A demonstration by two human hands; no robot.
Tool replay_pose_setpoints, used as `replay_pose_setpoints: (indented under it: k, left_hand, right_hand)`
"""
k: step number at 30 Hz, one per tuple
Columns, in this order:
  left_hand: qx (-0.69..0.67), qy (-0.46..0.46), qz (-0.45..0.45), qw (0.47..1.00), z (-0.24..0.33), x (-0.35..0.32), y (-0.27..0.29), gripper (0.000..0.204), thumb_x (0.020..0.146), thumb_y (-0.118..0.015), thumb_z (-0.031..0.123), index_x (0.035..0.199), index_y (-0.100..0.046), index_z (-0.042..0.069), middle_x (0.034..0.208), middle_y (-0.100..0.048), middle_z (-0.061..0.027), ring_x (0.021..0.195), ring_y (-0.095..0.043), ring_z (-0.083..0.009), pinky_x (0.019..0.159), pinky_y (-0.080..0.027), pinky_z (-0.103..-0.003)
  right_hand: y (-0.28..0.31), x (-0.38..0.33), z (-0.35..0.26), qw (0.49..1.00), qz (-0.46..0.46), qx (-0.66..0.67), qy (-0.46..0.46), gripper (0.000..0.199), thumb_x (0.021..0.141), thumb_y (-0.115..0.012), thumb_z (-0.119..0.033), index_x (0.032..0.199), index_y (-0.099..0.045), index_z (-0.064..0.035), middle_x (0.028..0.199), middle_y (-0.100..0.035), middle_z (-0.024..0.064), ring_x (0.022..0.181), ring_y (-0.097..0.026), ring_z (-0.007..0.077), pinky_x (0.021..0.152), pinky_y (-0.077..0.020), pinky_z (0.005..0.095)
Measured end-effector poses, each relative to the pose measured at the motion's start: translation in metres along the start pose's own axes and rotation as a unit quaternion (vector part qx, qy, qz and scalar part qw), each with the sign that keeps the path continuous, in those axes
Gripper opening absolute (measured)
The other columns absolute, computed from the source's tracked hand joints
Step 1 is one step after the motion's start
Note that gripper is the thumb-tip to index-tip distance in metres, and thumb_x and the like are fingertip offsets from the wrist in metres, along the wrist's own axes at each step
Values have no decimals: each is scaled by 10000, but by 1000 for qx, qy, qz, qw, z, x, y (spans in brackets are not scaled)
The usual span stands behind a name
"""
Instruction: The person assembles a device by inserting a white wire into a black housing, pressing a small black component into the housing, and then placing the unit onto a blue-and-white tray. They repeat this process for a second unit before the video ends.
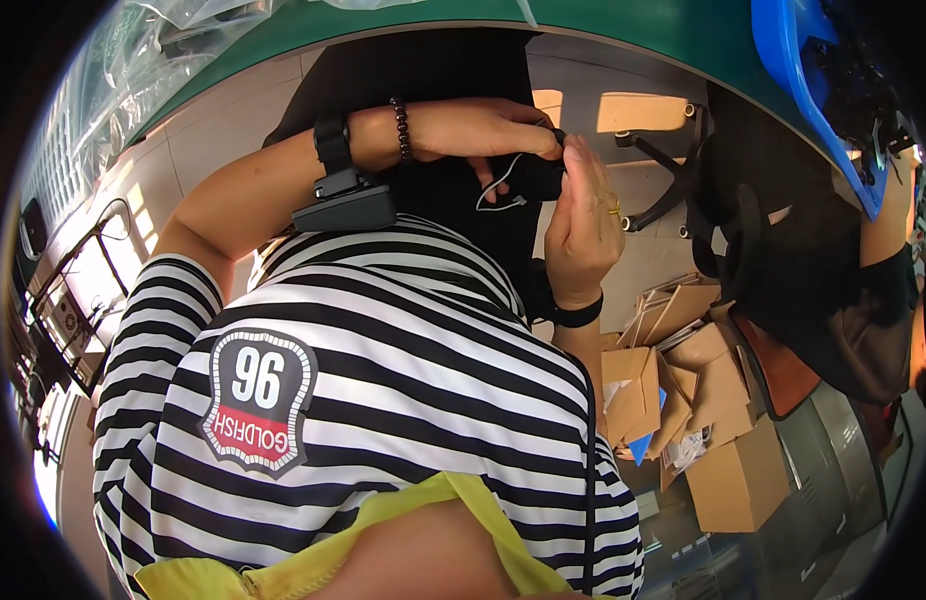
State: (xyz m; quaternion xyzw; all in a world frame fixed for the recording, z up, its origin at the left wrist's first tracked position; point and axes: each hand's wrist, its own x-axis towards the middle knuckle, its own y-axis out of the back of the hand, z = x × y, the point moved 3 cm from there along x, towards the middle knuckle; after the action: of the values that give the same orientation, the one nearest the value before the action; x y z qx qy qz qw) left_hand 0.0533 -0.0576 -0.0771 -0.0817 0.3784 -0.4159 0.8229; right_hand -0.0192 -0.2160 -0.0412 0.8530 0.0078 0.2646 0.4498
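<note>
Over my lap is a small black object (pixel 537 180), perhaps a pouch, with a thin white cord (pixel 496 207) hanging in a loop. My left hand (pixel 488 130) closes round it from above and the left; some fingertips show below, beside the cord. A beaded bracelet and a black strapped device sit on that wrist. Against the right end of the black object rests my right hand (pixel 586 215), fingers straight and together, a ring on one finger and a black band at the wrist. Dark trousers behind make the object's exact outline hard to tell.
A green tabletop (pixel 643 30) runs across the far side, with clear plastic wrap (pixel 133 75) at its left and a blue bin (pixel 778 60) at its right. Another person (pixel 833 320) sits at the right. Flattened cardboard and an open carton (pixel 738 480) lie on the right.
</note>
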Motion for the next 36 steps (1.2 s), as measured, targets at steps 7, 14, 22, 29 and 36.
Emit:
replay_pose_setpoints:
  k: [7, 14, 22, 29, 36]
  left_hand:
    - [82, -25, -22, 996, -6, 7, -1, 663, 972, -592, 435, 1456, -470, -3, 1215, -655, -119, 889, -673, -149, 648, -595, -261]
    - [82, -39, -11, 996, -9, 6, 0, 639, 951, -588, 468, 1371, -544, -12, 1047, -629, -96, 817, -643, -140, 584, -592, -259]
    - [69, -55, -2, 996, -9, 5, -1, 625, 942, -584, 490, 1305, -584, -19, 965, -611, -83, 773, -633, -144, 562, -594, -264]
    - [81, -53, -5, 995, -8, 5, 0, 641, 938, -591, 493, 1323, -575, -19, 993, -624, -89, 783, -632, -145, 567, -596, -268]
    - [107, -34, -31, 993, -6, 6, -1, 624, 976, -603, 435, 1421, -514, 6, 1039, -649, -73, 873, -638, -121, 617, -569, -246]
  right_hand:
    - [10, -6, 1, 994, -11, 68, -83, 246, 951, -609, 85, 1179, -685, 32, 1140, -739, 160, 1068, -717, 290, 924, -569, 364]
    - [16, -1, 4, 990, -29, 107, -88, 191, 926, -661, 77, 1096, -723, 17, 1120, -739, 147, 1013, -699, 244, 861, -557, 300]
    - [22, 4, -7, 984, -28, 102, -141, 195, 908, -677, 87, 1076, -745, 16, 1112, -721, 130, 998, -695, 219, 837, -550, 294]
    - [26, 1, 2, 986, -54, 102, -119, 187, 899, -701, 66, 1074, -741, 16, 1076, -716, 120, 995, -689, 219, 858, -542, 294]
    - [31, 11, 3, 978, -70, 141, -138, 181, 839, -752, 46, 1005, -700, -3, 1031, -711, 110, 942, -678, 264, 840, -526, 331]
